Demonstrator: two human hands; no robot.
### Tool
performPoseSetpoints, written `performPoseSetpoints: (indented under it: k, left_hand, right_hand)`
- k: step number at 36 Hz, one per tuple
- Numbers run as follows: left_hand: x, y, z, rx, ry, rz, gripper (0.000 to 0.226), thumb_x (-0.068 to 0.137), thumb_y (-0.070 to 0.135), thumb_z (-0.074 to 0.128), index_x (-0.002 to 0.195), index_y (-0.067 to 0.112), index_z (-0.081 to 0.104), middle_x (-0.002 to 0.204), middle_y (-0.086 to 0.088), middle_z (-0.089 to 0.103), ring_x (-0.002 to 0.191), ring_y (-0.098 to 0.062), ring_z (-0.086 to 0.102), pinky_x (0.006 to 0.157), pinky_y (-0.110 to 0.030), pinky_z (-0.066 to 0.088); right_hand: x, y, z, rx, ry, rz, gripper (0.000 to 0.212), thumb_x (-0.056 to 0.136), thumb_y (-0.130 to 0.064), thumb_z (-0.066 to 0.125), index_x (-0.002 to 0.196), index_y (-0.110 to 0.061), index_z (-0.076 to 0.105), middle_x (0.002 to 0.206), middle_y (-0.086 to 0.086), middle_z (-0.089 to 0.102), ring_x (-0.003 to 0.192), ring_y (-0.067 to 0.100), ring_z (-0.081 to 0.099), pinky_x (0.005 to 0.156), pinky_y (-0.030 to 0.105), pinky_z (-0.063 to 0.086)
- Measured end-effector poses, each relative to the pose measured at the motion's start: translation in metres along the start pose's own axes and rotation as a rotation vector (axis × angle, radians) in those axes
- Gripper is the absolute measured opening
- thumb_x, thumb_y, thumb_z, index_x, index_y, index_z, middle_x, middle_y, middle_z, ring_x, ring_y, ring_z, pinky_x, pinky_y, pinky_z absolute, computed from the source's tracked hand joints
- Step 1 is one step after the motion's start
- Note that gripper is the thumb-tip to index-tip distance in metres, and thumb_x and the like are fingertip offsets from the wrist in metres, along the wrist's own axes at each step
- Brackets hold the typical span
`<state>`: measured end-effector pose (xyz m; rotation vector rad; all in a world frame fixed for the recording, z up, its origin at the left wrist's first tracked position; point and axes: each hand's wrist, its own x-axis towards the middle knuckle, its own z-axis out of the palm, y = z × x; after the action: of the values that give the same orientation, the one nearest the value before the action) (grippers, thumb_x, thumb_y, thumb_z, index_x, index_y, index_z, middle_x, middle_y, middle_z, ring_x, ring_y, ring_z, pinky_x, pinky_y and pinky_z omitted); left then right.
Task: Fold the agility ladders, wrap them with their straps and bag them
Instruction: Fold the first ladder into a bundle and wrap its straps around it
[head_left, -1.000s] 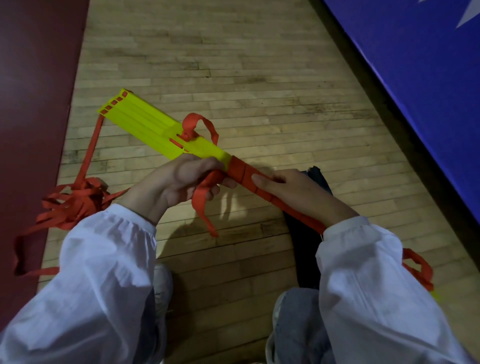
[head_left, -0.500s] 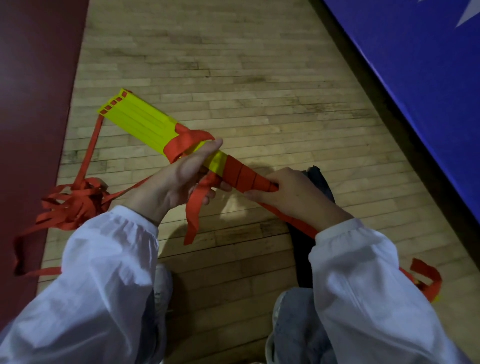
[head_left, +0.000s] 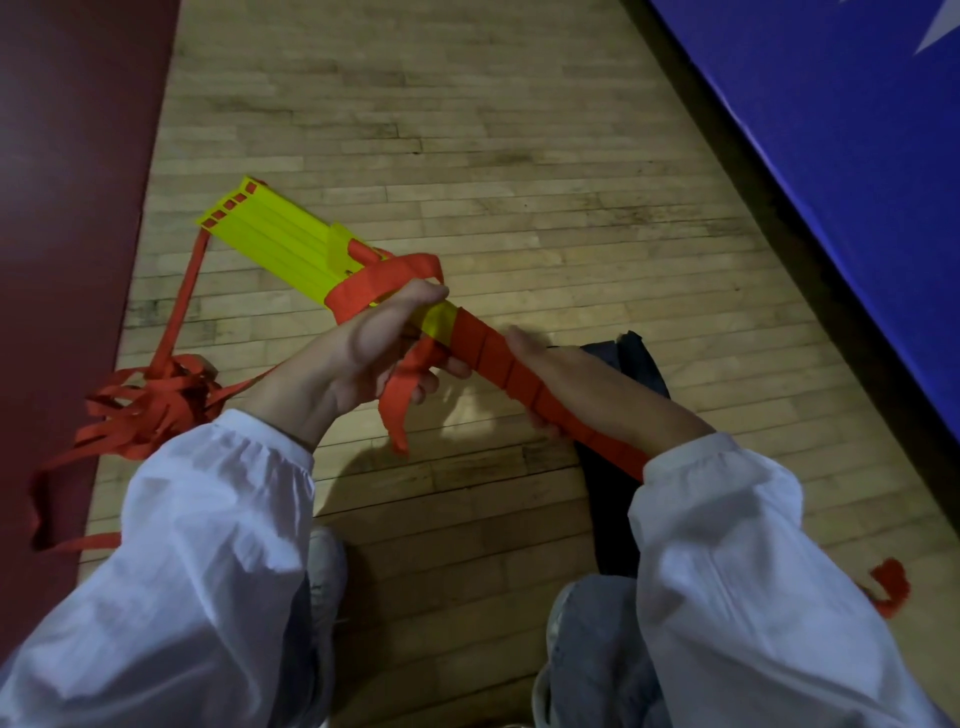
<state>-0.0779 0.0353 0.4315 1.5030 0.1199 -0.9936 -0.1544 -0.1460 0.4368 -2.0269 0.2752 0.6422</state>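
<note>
Ladder bundle (head_left: 280, 244) of stacked yellow rungs, held slantwise above a wooden floor (head_left: 519, 156), far end up and to the left, near end hidden under the right sleeve (head_left: 727, 545). Orange strap (head_left: 498, 358) wound in close turns round the near half, with one looser loop crossing the yellow just beyond the left thumb. Left hand (head_left: 358, 358) closed on the strap at the edge of the wound part, thumb stretched along the bundle toward that loop, a short tail hanging down from between the curled fingers. Right hand (head_left: 582, 389), slightly blurred, clasped about the wound section just nearer the body, thumb on top, fingertips curled beneath. More orange webbing trailing from the bundle's far corner down to a loose tangle (head_left: 150, 400) on the floor beside the left sleeve (head_left: 208, 519), partly over the edge of a dark red mat (head_left: 67, 156). Dark bag (head_left: 634, 353) flat on the floor beneath the right forearm. Blue mat (head_left: 831, 130) along the right side. Small curl of orange webbing (head_left: 891, 584) beside the right elbow.
</note>
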Motion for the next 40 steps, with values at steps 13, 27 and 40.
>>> performPoseSetpoints:
  k: [13, 27, 40]
  left_hand:
    - [-0.0027, -0.0025, 0.0002, -0.105, 0.003, -0.001, 0.026, 0.096, 0.03, 0.051, 0.087, 0.008, 0.064, 0.075, -0.008, 0.07, 0.042, -0.012, 0.057, 0.038, -0.018, 0.046]
    - [-0.0028, -0.004, -0.0029, -0.112, 0.071, 0.068, 0.013, 0.092, 0.019, 0.058, 0.086, 0.008, 0.06, 0.063, -0.006, 0.052, 0.041, -0.01, 0.057, 0.036, -0.017, 0.044]
    - [-0.0028, -0.0061, 0.0044, -0.045, -0.115, -0.121, 0.049, 0.097, 0.047, 0.038, 0.087, 0.003, 0.058, 0.069, -0.009, 0.07, 0.043, -0.013, 0.061, 0.039, -0.017, 0.048]
  right_hand:
    - [0.002, 0.0035, -0.0015, -0.232, 0.167, -0.103, 0.057, 0.087, -0.064, 0.047, 0.099, -0.011, 0.061, 0.072, -0.005, 0.05, 0.063, 0.009, 0.047, 0.057, 0.022, 0.032]
    - [0.0026, 0.0028, -0.0024, -0.18, 0.226, -0.165, 0.056, 0.084, -0.065, 0.053, 0.093, -0.012, 0.068, 0.079, 0.003, 0.067, 0.067, 0.011, 0.061, 0.061, 0.022, 0.042]
    - [0.0023, 0.0012, -0.0005, -0.405, 0.464, -0.128, 0.05, 0.079, -0.066, 0.061, 0.075, -0.017, 0.058, 0.065, -0.003, 0.054, 0.06, 0.012, 0.051, 0.052, 0.027, 0.034]
